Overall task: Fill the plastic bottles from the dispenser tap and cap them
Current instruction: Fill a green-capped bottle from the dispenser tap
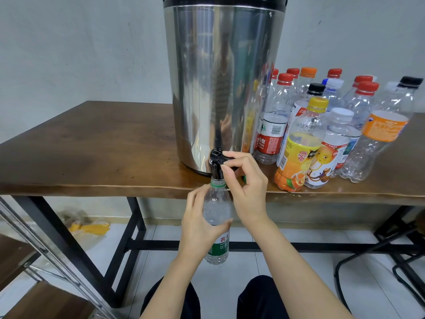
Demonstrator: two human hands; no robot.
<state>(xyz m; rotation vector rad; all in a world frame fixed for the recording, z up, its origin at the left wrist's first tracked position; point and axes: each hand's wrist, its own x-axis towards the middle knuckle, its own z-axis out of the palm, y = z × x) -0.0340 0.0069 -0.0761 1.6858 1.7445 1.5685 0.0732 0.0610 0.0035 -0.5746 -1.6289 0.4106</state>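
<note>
The bottle [217,203], gripped upright round its body by the left hand [202,229], sits with its mouth directly under the tap [216,161], which the right hand [247,187] pinches.

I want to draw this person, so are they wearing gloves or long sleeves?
No gloves: the left hand and right hand are bare, with no rings, watch or bracelets showing. The nails look short and plain. No sleeves show either; both forearms are uncovered down to the picture's bottom edge.
</note>
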